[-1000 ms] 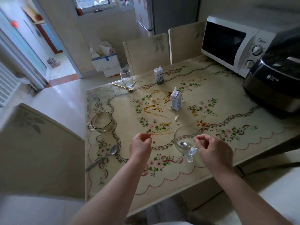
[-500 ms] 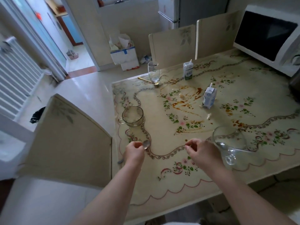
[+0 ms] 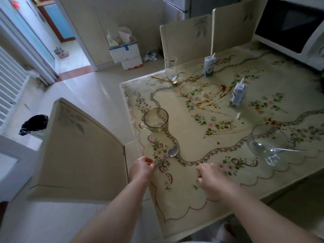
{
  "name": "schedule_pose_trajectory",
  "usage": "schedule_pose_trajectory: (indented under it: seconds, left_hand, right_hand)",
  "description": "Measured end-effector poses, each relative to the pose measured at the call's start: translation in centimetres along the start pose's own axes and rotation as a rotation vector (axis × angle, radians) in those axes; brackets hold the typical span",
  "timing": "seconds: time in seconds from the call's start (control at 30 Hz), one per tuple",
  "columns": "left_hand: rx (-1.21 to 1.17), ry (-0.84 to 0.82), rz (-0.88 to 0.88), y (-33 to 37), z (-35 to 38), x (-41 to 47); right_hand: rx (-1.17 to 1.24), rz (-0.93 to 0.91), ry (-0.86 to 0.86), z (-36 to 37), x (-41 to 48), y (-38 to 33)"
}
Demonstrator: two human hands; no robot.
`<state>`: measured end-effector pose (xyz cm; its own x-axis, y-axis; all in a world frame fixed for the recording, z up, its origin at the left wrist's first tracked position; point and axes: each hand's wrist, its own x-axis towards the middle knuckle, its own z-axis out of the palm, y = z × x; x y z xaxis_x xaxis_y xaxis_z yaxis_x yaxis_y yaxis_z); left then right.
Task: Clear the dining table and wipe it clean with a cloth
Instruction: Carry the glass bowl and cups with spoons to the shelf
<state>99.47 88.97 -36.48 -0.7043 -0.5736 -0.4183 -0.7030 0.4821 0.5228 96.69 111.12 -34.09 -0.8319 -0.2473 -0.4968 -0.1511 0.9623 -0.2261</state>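
The dining table (image 3: 219, 195) has a floral cover smeared with brown sauce (image 3: 208, 104). My left hand (image 3: 141, 168) grips the handle of a silver spoon (image 3: 172, 151) near the table's left edge, bowl end raised toward the centre. My right hand (image 3: 211, 178) is curled loosely over the cover, holding nothing. A smoky glass mug (image 3: 156, 120) stands beyond the spoon. A clear glass bowl (image 3: 267, 142) with a spoon inside sits at the right. Two small milk cartons (image 3: 239, 94) (image 3: 209, 64) and a tall glass (image 3: 171, 69) beside a gold spoon (image 3: 164, 79) stand farther back.
A chair back (image 3: 78, 146) stands close at the table's left side, with two more chairs (image 3: 185, 37) at the far edge. A white microwave (image 3: 294, 30) occupies the far right corner. A cardboard box (image 3: 125, 50) and a black-lined bin (image 3: 34, 124) are on the floor.
The view swung left. My left hand reached the silver spoon and closed on its handle. My right hand left the glass bowl and moved left over the cover.
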Motion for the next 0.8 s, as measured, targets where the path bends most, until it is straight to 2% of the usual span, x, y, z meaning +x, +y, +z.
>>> schedule_pose_trajectory:
  seconds: [0.3,0.47,0.8]
  left_hand:
    - [0.344,0.002,0.173,-0.8,0.1,1.6]
    - [0.504,-0.012,0.235,-0.6,0.4,1.8]
    - [0.441,0.023,0.225,0.1,0.1,-1.6]
  right_hand:
    - [-0.111,0.057,-0.047,-0.1,-0.2,-0.4]
    - [-0.244,0.005,-0.099,0.2,-0.6,-0.8]
    - [-0.231,-0.069,-0.177,-1.3,-0.2,0.0]
